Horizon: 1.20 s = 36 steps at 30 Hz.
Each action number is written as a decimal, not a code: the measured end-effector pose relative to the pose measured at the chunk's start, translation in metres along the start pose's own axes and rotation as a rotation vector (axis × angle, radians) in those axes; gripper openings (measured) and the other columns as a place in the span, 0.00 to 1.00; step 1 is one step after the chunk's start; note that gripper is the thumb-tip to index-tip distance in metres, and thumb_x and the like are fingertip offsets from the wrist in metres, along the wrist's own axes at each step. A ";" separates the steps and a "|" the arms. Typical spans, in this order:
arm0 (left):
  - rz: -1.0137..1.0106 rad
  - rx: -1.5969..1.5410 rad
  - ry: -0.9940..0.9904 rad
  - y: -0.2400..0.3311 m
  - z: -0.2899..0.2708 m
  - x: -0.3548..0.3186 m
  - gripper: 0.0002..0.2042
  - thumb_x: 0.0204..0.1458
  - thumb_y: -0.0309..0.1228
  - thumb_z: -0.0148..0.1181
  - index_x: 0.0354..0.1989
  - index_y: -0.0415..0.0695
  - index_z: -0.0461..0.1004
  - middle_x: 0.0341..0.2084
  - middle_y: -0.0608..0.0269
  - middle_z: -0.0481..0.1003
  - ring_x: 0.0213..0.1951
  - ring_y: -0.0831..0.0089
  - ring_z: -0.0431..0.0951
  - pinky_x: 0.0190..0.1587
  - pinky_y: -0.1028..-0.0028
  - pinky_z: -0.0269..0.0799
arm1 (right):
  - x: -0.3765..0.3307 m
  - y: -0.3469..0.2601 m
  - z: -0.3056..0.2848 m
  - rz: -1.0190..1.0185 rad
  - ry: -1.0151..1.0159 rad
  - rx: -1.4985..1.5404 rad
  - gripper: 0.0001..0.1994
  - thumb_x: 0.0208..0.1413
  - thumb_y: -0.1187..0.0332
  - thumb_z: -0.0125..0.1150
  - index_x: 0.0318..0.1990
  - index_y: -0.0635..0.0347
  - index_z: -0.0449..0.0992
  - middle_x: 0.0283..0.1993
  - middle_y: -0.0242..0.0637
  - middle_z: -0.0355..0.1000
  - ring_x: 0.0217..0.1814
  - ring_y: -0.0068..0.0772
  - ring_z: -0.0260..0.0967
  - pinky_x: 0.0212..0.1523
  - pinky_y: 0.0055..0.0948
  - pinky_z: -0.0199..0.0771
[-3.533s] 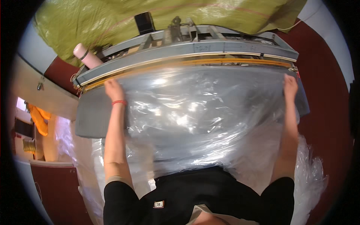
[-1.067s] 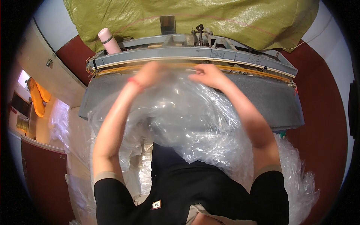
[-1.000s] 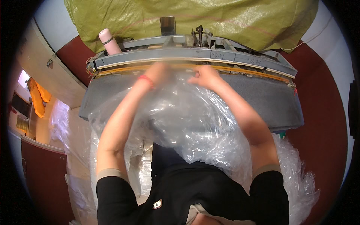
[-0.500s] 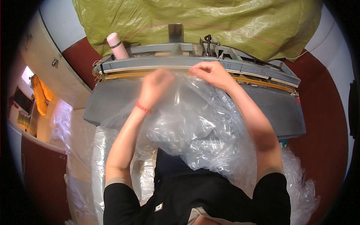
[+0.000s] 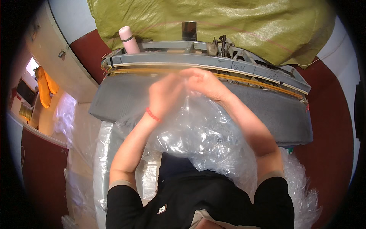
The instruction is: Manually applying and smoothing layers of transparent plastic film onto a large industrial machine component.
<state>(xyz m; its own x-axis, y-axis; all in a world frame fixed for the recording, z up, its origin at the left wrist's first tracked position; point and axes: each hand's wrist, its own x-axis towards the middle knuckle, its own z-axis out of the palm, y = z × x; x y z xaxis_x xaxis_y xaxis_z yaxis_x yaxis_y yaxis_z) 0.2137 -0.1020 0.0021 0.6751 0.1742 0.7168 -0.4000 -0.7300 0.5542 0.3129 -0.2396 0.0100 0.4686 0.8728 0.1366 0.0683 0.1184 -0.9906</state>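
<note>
Clear plastic film [image 5: 190,133] hangs in shiny folds over the front of a long grey-covered ledge [image 5: 274,114] and down toward my lap. The fingers of my right hand [image 5: 204,83] are curled and closed on the top edge of the film. Close beside it on the left is my left hand [image 5: 166,94], with a red bead bracelet [image 5: 152,114] at the wrist. Motion smears its fingers, so their grip cannot be made out. Both hands are above the ledge, just short of a yellow-orange strip [image 5: 141,71] along a grey metal frame [image 5: 160,59].
On the frame stand a pink bottle [image 5: 129,40] and a dark upright phone-like slab [image 5: 189,31]. A yellow-green woven sheet [image 5: 228,19] drapes behind. More plastic film [image 5: 299,187] lies at the right. A door [image 5: 63,49] stands at the left.
My hands have come together, the left moving rightward toward the right hand. Both are slightly nearer to me, and the top of the film has drawn back from the strip with them.
</note>
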 end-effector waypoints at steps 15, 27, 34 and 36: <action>-0.866 -0.970 -1.358 -0.024 -0.072 -0.175 0.09 0.45 0.19 0.42 0.30 0.38 0.70 0.23 0.66 0.72 0.25 0.81 0.70 0.30 0.79 0.66 | -0.223 0.097 -0.240 -0.118 1.385 -0.242 0.12 0.49 0.69 0.50 0.42 0.60 0.70 0.35 0.31 0.68 0.35 0.23 0.65 0.37 0.22 0.64; -0.644 1.392 -0.195 -0.223 -0.457 -0.132 0.12 0.41 0.23 0.47 0.34 0.46 0.75 0.33 0.51 0.73 0.37 0.58 0.73 0.41 0.63 0.66 | -0.580 0.100 -0.351 0.458 1.952 -1.050 0.20 0.53 0.54 0.44 0.41 0.61 0.72 0.43 0.44 0.69 0.45 0.41 0.66 0.45 0.34 0.62; 0.034 0.849 0.447 -0.162 -0.216 0.032 0.09 0.44 0.31 0.56 0.26 0.37 0.68 0.24 0.53 0.69 0.30 0.57 0.69 0.37 0.66 0.64 | -0.464 0.059 -0.308 0.762 1.845 -1.367 0.20 0.54 0.52 0.40 0.42 0.57 0.69 0.40 0.50 0.68 0.43 0.53 0.64 0.40 0.42 0.63; -0.228 0.807 -0.229 -0.259 -0.211 -0.019 0.18 0.44 0.38 0.55 0.38 0.37 0.68 0.38 0.49 0.69 0.43 0.53 0.68 0.50 0.66 0.60 | -0.457 0.090 -0.357 0.507 1.665 -1.423 0.18 0.54 0.54 0.42 0.40 0.59 0.69 0.37 0.51 0.68 0.40 0.54 0.65 0.38 0.42 0.63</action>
<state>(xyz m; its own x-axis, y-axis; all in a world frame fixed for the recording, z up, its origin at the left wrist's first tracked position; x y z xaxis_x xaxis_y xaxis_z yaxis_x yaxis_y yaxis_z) 0.1732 0.2230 -0.0658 0.8281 0.2995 0.4739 0.2635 -0.9541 0.1424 0.4187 -0.7970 -0.1402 0.6842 -0.4311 0.5883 -0.2269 -0.8924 -0.3901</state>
